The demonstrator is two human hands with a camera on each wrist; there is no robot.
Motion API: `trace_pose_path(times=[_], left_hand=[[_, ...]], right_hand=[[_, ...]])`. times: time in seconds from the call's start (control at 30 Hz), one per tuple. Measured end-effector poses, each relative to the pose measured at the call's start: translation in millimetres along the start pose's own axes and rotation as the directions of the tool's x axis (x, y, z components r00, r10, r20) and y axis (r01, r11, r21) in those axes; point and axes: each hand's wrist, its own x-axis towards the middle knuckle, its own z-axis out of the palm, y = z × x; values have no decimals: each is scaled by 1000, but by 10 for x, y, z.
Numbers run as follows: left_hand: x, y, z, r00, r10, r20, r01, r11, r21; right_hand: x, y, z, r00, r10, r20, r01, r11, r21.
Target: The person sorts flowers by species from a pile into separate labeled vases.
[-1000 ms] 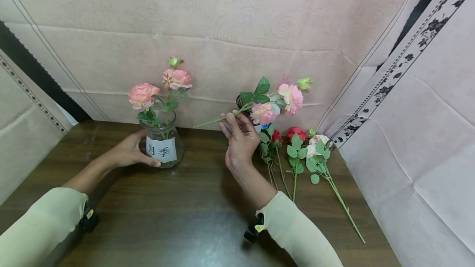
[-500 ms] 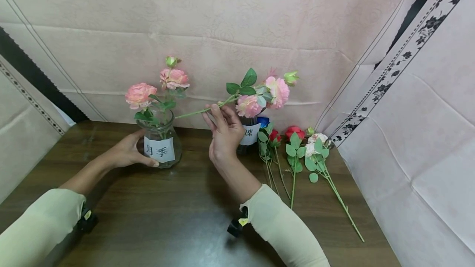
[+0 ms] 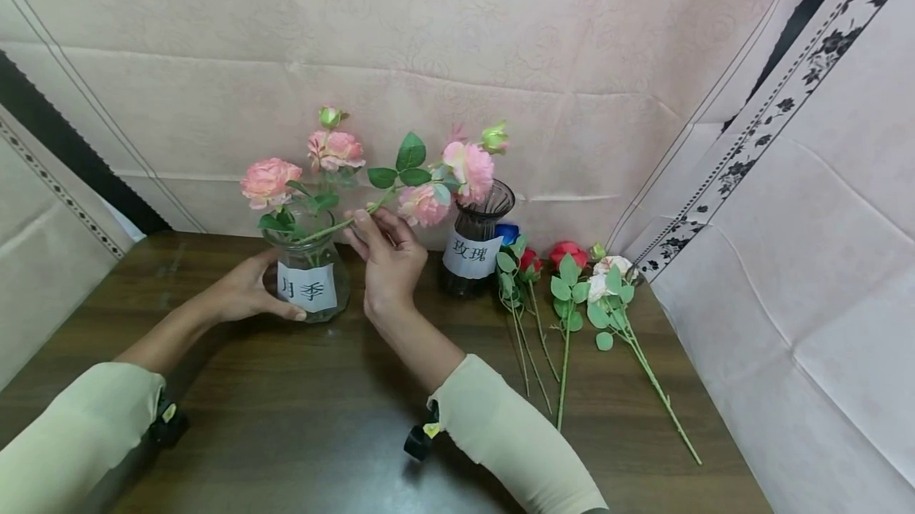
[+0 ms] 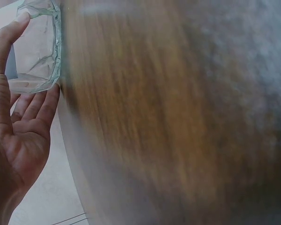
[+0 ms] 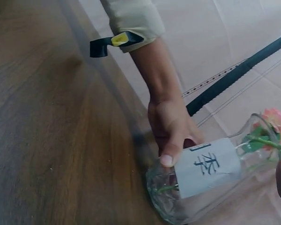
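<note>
My left hand (image 3: 246, 289) grips the lower side of a clear glass vase (image 3: 341, 287) with a white paper label (image 3: 307, 286). In the left wrist view, the thumb and fingers curve round the vase's base (image 4: 37, 70). Two pink flower heads (image 3: 270, 183) and a bud rise from this vase. Just right of it, my right hand (image 3: 393, 260) pinches the green stem of a pink artificial flower spray (image 3: 468, 171). The spray slants, blooms to the right, with its stem end (image 5: 267, 142) at the vase's mouth. Only an edge of the right hand shows in the right wrist view.
A dark glass vase (image 3: 480, 220) with a white label stands behind the right hand. Beside it lie a blue flower (image 3: 507, 233), red roses (image 3: 569, 254) and a white rose (image 3: 611, 276) with long stems. Cloth (image 3: 429, 37) hangs behind the wooden table (image 3: 300, 434).
My right hand has carried the pink spray leftward, bringing its stem end to the clear vase's mouth and uncovering the dark vase. The left hand keeps its grip on the clear vase.
</note>
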Motion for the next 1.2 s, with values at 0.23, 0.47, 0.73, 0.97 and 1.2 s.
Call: trace_pose_path(times=[0.23, 0.47, 0.73, 0.97, 1.2], left_hand=[[-6, 10, -4, 1000, 16, -2, -16, 1000, -2], [-3, 25, 4, 1000, 5, 4, -5, 1000, -14], [-4, 19, 12, 1000, -3, 2, 3, 1000, -20], [-6, 16, 11, 1000, 11, -9, -11, 1000, -6], [-10, 7, 21, 999, 43, -14, -43, 999, -25]], right_hand=[[-43, 195, 37, 1000, -15, 24, 18, 991, -130], [-121, 308, -32, 991, -66, 118, 110, 901, -419], [-211, 336, -186, 970, 67, 233, 79, 820, -568], [-181, 329, -353, 975, 104, 194, 39, 785, -619], [-119, 265, -567, 972, 187, 142, -59, 780, -624]])
